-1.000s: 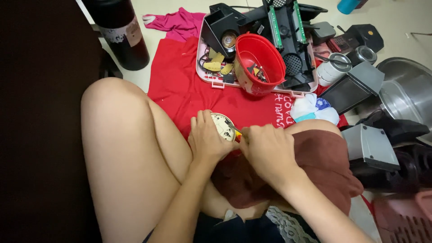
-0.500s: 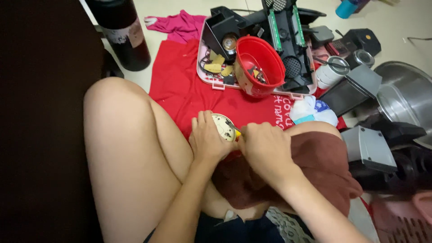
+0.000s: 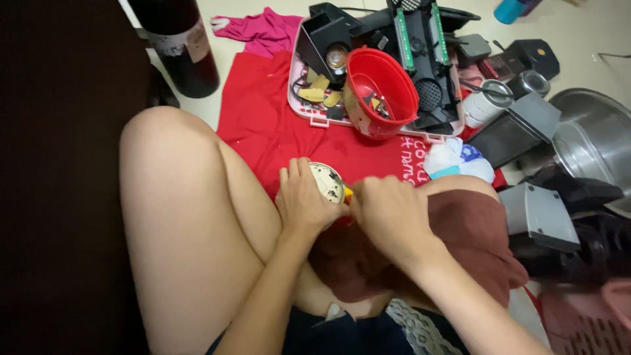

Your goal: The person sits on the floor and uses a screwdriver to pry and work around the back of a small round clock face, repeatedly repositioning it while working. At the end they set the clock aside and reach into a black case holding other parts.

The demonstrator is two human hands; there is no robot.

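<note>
Cupping a small round metal disc point(image 3: 327, 181) with a pale, speckled face, the left hand point(image 3: 303, 200) curls closed around its rim just above the person's lap, over a red cloth point(image 3: 263, 131) spread on the floor. The right hand point(image 3: 388, 213) is fisted beside it on a tool whose yellow handle tip point(image 3: 346, 192) barely shows, the rest hidden. Beyond stand a glossy red plastic bowl point(image 3: 381, 92) in a pink tray point(image 3: 315, 115) and a dark bottle point(image 3: 179, 43) with a pale label, cut off at the top
</note>
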